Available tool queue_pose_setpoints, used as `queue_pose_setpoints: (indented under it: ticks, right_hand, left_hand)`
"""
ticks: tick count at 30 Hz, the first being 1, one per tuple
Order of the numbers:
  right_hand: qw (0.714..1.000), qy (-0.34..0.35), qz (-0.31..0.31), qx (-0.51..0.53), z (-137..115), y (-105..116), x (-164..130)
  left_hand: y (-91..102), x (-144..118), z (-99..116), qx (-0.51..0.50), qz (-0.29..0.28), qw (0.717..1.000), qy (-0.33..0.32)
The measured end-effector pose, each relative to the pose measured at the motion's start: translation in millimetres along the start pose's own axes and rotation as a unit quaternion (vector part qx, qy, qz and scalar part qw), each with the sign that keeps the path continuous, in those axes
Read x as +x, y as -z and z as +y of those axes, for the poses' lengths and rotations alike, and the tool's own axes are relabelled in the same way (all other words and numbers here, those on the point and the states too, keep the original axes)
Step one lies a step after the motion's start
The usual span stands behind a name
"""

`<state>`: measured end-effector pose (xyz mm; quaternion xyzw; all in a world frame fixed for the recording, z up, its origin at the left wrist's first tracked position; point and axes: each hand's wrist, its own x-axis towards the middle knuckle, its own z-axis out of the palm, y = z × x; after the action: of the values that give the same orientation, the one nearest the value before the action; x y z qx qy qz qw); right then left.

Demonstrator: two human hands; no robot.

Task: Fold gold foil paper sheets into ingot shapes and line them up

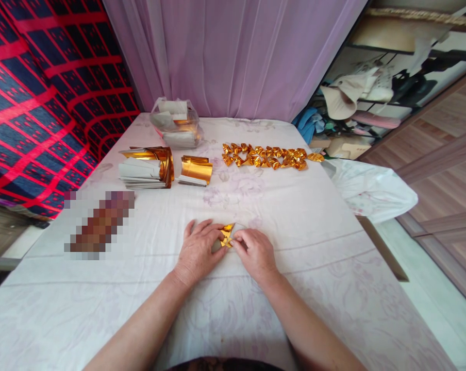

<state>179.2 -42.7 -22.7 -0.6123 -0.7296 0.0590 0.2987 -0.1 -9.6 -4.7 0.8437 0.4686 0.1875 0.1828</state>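
A piece of gold foil paper (227,235), partly folded, lies on the table between my two hands, its pale reverse side showing at the upper right. My left hand (202,247) presses and holds its left side, with the thumb at the lower edge and the fingers over the top. From the right, my right hand (255,252) pinches the paper's edge between thumb and fingertips. Parts of the sheet are hidden under the fingers. Beyond the hands, folded gold foil pieces (271,156) lie in rows.
A large stack of foil paper (144,170) and a smaller stack (195,170) lie at the back left. Behind them stands a clear bag (176,123) of more sheets. A pixelated patch (101,224) covers something at left. A white plastic bag (372,188) sits beyond the right edge.
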Motion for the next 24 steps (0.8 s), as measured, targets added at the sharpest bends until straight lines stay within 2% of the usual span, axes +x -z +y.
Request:
queue_pose_setpoints:
  ticks: [17, 24]
  right_hand:
    - [1.0, -0.013, 0.005, 0.007, -0.3, -0.1, 1.6]
    - [1.0, -0.014, 0.003, 0.011, 0.8, -0.8, 2.0]
  left_hand:
    - [0.9, 1.3, 0.9, -0.002, -0.002, 1.0, 0.005]
    - [-1.1, 3.4, 4.8, -0.006, 0.017, 1.0, 0.017]
